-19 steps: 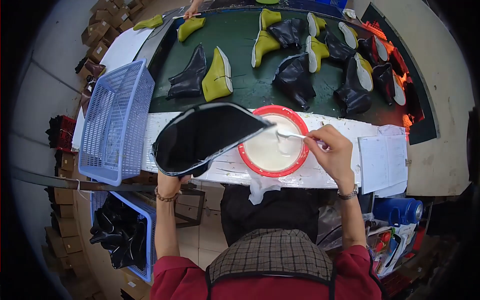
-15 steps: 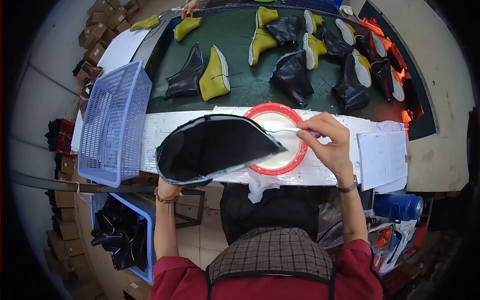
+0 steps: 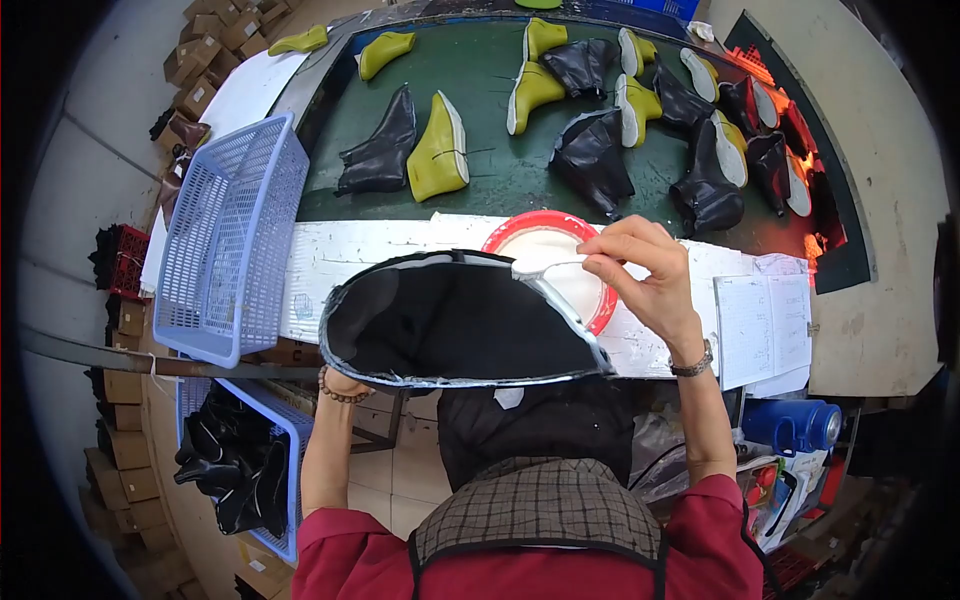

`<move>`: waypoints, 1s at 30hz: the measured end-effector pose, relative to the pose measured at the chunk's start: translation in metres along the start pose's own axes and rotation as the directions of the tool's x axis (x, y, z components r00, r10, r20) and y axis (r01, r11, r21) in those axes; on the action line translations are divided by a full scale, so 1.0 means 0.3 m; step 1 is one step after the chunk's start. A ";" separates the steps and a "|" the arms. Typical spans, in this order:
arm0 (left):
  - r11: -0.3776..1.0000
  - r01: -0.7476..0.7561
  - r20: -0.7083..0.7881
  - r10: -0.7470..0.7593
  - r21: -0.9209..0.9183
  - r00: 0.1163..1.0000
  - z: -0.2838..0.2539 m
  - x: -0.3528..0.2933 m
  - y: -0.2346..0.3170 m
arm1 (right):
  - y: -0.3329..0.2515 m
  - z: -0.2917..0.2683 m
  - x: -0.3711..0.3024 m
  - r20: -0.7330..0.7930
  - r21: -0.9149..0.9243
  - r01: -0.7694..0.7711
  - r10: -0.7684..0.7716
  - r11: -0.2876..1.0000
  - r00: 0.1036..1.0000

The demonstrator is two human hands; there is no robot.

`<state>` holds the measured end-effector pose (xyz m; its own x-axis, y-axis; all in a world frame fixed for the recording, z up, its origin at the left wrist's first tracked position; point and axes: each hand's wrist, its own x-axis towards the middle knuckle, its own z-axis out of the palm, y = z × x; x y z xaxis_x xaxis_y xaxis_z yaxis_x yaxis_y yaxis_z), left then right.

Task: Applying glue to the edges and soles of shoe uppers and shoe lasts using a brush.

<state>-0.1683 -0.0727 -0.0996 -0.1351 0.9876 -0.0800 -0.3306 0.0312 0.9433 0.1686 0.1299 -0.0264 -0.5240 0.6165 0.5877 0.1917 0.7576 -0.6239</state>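
My left hand (image 3: 346,384) grips a black boot upper (image 3: 450,320) from below, its fingers mostly hidden behind it. The upper's wide opening faces up, showing a dark lining and a whitish edge all round. Between the thumb and fingers of my right hand (image 3: 645,270) is a slim white brush (image 3: 548,266), like a toothbrush. The brush's head lies at the upper's far right edge, where a white wet-looking strip runs. Partly covered by the upper, a red-rimmed bowl (image 3: 535,218) of white liquid stands on the white bench top (image 3: 400,237).
Beyond the bench, a dark green belt (image 3: 480,165) carries black boot uppers (image 3: 380,148) and yellow-green boot forms (image 3: 438,150). A blue basket (image 3: 240,240) stands at left, with another basket (image 3: 300,455) of black uppers below. An open notebook (image 3: 765,325) and blue flask (image 3: 790,425) are at right.
The boot upper has come nearer me and turned, its opening showing wider. My right hand has brought the brush from over the bowl to the upper's edge. Another person's hand has left the far left.
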 end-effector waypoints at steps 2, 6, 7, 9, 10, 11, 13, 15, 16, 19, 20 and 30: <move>0.996 0.082 -0.003 -0.082 -0.036 0.997 0.031 -0.013 0.005 | -0.008 -0.009 0.017 0.043 -0.041 0.015 -0.013 0.999 0.999; 0.962 0.246 -0.001 -0.248 -0.115 0.969 0.104 0.012 0.007 | -0.011 -0.010 0.063 0.087 -0.061 0.120 -0.114 0.991 0.990; 0.950 0.284 -0.003 -0.287 -0.131 0.958 0.107 0.000 0.022 | -0.023 -0.012 0.081 0.090 -0.050 0.125 -0.120 0.991 0.989; 0.913 0.392 0.182 -0.368 -0.114 0.912 0.036 0.006 -0.033 | -0.045 -0.010 0.112 0.154 -0.043 0.173 -0.165 0.984 0.974; 0.868 0.480 0.071 -0.475 -0.129 0.877 0.100 0.024 -0.010 | -0.035 -0.012 0.119 0.182 -0.048 0.181 -0.170 0.982 0.969; 0.871 0.476 0.149 -0.459 -0.118 0.876 0.097 0.034 -0.014 | -0.035 -0.009 0.135 0.183 -0.043 0.185 -0.174 0.982 0.967; 0.789 0.601 0.150 -0.584 -0.125 0.798 0.126 0.037 0.023 | -0.042 0.000 0.172 0.224 -0.027 0.265 -0.252 0.964 0.941; 0.728 0.680 0.273 -0.639 -0.088 0.719 0.181 0.077 0.050 | -0.047 0.035 0.200 0.243 -0.032 0.288 -0.272 0.957 0.931; 0.730 0.679 0.265 -0.643 -0.072 0.719 0.211 0.081 0.058 | -0.050 0.062 0.216 0.257 0.008 0.311 -0.303 0.950 0.918; 0.744 0.664 0.281 -0.622 -0.078 0.730 0.178 0.086 0.035 | -0.037 0.092 0.228 0.245 0.058 0.346 -0.350 0.936 0.904; 0.751 0.652 0.308 -0.599 -0.102 0.739 0.152 0.087 0.028 | -0.021 0.080 0.216 0.216 0.027 0.312 -0.311 0.950 0.926; 0.638 0.384 0.357 -0.179 -0.667 0.917 0.074 0.150 0.014 | 0.290 0.032 -0.091 -0.142 0.276 -0.401 0.450 0.874 0.882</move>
<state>-0.1551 -0.0246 -0.0921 0.2684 0.9548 -0.1275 -0.8860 0.2966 0.3565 0.1917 0.1770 -0.1017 -0.2576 0.9149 0.3109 0.1488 0.3555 -0.9228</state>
